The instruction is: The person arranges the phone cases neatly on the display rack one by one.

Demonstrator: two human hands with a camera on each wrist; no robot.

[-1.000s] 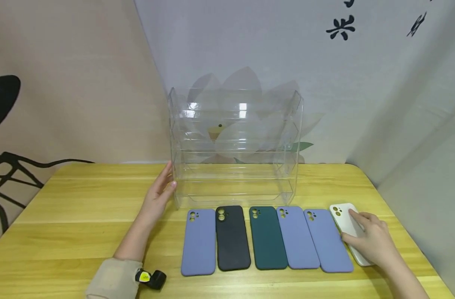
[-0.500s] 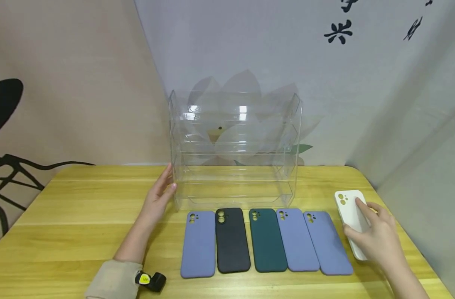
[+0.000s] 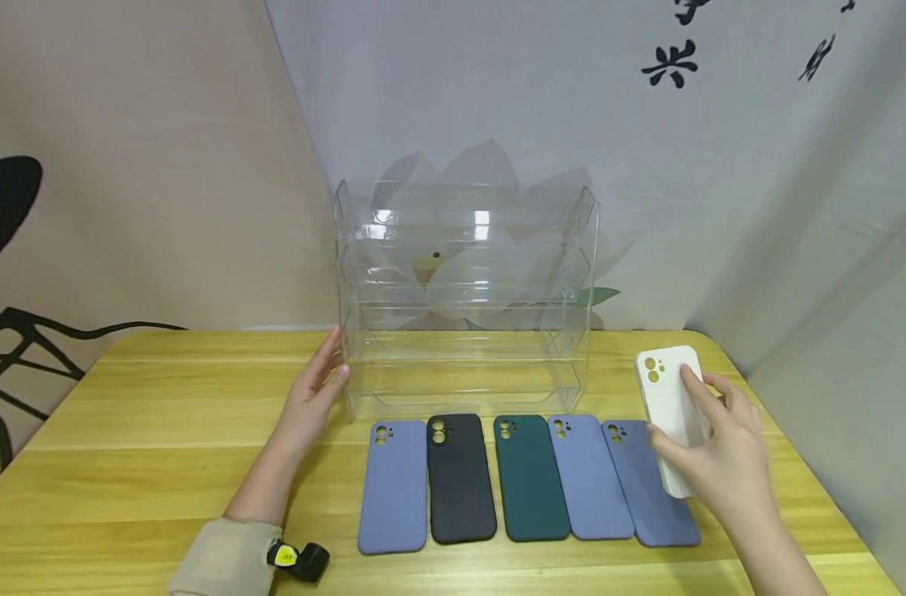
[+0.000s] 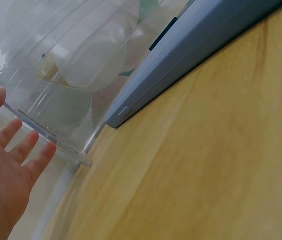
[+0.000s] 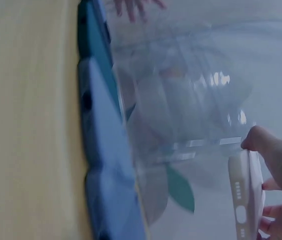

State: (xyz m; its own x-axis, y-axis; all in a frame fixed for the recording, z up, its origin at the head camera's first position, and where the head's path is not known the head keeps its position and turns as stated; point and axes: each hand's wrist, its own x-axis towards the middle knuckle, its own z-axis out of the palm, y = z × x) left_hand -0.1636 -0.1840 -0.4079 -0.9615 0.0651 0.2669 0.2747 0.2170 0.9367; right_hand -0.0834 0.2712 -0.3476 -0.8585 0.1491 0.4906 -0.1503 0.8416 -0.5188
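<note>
My right hand (image 3: 721,451) grips a white phone case (image 3: 664,397) by its sides, raised above the table at the right. In the right wrist view the case's bottom edge (image 5: 240,200) shows its port cutouts. My left hand (image 3: 309,401) touches the left side of a clear acrylic tiered rack (image 3: 467,331), its fingers (image 4: 41,155) extended along the side panel. In front of the rack lie a lavender case (image 3: 393,488), a black case (image 3: 462,480), a dark green case (image 3: 532,480) and two more lavender cases (image 3: 590,480), the rightmost partly covered by the white one.
The wooden table (image 3: 162,447) runs back to a curtain backdrop (image 3: 497,83) printed with a lotus. Black drawn lines (image 3: 21,323) mark the backdrop at the left. A small black camera (image 3: 311,561) sits on the left wrist by the sleeve.
The right hand has lifted the white phone case off the table and carried it up and to the left, over the rightmost lavender case's edge. My left hand has stayed at the rack.
</note>
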